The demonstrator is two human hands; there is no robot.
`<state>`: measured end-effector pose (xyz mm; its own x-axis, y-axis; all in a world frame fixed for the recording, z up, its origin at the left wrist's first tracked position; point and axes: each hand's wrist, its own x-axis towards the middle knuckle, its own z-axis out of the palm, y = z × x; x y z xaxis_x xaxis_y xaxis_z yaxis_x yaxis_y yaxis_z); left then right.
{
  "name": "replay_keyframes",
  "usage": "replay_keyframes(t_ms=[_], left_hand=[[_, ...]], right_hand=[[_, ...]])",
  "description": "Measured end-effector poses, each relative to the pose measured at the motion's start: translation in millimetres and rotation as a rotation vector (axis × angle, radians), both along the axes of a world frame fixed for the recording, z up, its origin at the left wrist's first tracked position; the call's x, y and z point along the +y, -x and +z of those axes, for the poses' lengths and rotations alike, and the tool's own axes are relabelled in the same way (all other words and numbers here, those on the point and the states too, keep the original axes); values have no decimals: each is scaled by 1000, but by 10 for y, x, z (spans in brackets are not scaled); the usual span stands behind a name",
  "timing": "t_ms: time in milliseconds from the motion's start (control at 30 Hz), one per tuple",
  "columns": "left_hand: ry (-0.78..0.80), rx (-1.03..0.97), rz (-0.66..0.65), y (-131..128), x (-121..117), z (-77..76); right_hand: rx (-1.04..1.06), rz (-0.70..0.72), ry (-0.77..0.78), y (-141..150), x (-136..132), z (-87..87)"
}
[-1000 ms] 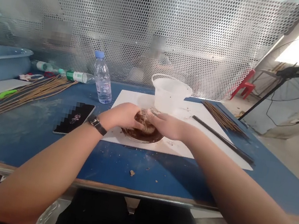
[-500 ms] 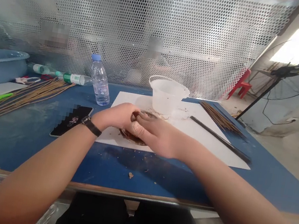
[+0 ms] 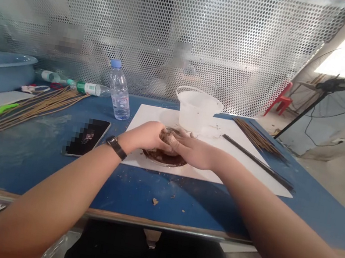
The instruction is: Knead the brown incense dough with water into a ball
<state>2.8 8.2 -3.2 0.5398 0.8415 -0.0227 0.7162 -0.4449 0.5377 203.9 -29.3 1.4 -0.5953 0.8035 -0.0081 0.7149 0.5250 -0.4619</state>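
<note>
Both my hands meet over a shallow round dish [image 3: 163,159] of brown paste on a white board [image 3: 240,163]. My left hand [image 3: 146,137], with a dark watch at the wrist, curls its fingers round a brown lump [image 3: 167,137] of that paste. My right hand [image 3: 190,150] presses against the same lump from the right, fingers closed on it. The lump is mostly hidden between the two hands.
A white plastic bucket [image 3: 197,109] stands just behind the dish. A dark stick [image 3: 256,161] and a bundle of thin sticks [image 3: 259,137] lie to the right. Left are a phone [image 3: 87,136], a water bottle [image 3: 119,90], more sticks [image 3: 25,110] and a blue basin [image 3: 0,72]. Crumbs dot the blue table [image 3: 155,190].
My right hand had swung across in front of the dish half a second ago; it is now back on the right, closed with the left hand on the lump.
</note>
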Motion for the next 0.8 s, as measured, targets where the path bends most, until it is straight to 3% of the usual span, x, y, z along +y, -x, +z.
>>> replay_keyframes(t_ms=[167,300,400,600,700,800], left_hand=[[-12,-4,56,65,-35,81],[-49,19,-35,98,-74,182],[-29,-22,-117,83,-75,172],[58,5,-118,10,-59,36],[20,38,-79,-15,-81,39],[-87,108,-21,-11,-89,81]], right_hand=[[165,-191,-81,47,-58,77],[299,37,-238,165,-86,14],[219,123,-247,197,-183,45],[-38,24,-128,161,-566,233],[-102,-48,-102,211,-622,152],[-95,-43,-115,278,-484,32]])
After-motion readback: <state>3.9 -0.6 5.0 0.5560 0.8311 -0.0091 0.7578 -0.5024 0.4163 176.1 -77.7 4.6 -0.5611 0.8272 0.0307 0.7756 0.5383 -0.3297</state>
